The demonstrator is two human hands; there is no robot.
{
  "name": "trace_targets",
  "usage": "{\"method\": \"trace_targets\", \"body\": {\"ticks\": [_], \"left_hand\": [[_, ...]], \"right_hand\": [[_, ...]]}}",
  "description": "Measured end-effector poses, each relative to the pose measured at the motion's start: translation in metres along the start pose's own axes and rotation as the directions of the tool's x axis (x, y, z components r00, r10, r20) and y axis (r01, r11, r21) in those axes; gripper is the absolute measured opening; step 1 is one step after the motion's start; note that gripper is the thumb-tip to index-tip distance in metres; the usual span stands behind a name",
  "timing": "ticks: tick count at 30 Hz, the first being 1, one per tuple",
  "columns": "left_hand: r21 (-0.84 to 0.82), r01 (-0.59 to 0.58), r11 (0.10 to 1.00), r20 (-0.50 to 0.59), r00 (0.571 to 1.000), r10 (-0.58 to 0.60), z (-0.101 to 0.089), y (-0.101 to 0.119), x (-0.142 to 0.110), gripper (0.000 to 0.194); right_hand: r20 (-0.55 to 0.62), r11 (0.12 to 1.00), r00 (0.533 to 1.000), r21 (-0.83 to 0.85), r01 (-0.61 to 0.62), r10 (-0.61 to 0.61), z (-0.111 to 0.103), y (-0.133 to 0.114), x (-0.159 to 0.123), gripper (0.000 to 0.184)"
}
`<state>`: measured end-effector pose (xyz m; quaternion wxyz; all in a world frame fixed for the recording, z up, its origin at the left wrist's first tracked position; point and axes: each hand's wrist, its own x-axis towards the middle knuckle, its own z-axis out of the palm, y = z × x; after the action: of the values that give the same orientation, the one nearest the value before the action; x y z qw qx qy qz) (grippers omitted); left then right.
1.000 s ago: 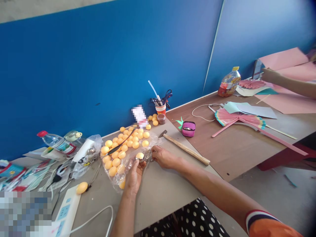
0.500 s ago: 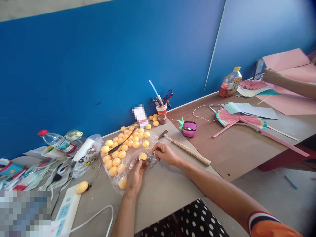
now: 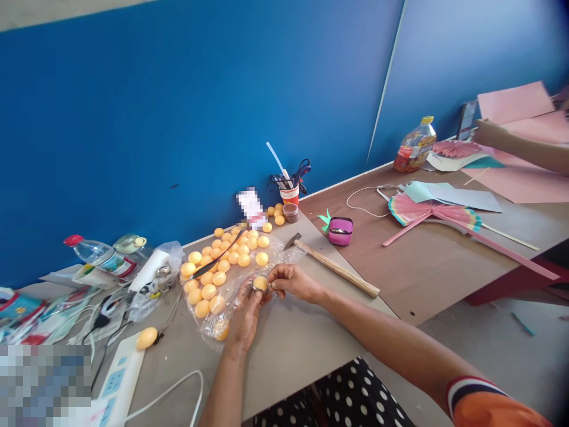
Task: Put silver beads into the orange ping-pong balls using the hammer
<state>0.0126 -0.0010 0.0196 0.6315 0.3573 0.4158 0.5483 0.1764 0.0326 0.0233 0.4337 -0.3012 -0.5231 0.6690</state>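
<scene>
My left hand is closed round an orange ping-pong ball that has a dark, shiny trim about its lower part. Close by on the right, my right hand pinches at the edge of that trim; what its fingertips hold is too small to make out. Many more orange balls lie in and around a clear plastic bag just beyond my left hand, with a black strap across them. A hammer with a wooden handle rests past my right hand.
A purple pouch, a paper cup of tools and a round tub stand farther back. Bottles, cables and a power strip crowd the left. Pink paper fans lie right, near another person's arm.
My right hand has moved slightly left and down, closer to the ball. The ball has turned in my left hand, and the shiny trim now sits around it.
</scene>
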Motion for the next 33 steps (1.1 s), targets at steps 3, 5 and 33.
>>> {"method": "trace_targets", "body": {"ticks": [3,5,33], "left_hand": [[0.039,0.010,0.999,-0.017,1.000,-0.010,-0.002,-0.003,0.001,0.048],[0.052,-0.002,0.999,-0.024,1.000,0.003,-0.002,-0.004,0.001,0.052],[0.433,-0.076,0.898,-0.041,0.994,0.103,-0.013,-0.014,0.003,0.049]], "right_hand": [[-0.004,0.997,1.000,-0.075,0.003,-0.004,0.003,0.006,0.001,0.006],[-0.028,0.988,0.999,-0.150,0.039,-0.044,0.005,0.008,0.000,0.002],[-0.084,0.939,0.984,-0.321,0.123,-0.158,0.011,0.018,0.002,0.011]]}}
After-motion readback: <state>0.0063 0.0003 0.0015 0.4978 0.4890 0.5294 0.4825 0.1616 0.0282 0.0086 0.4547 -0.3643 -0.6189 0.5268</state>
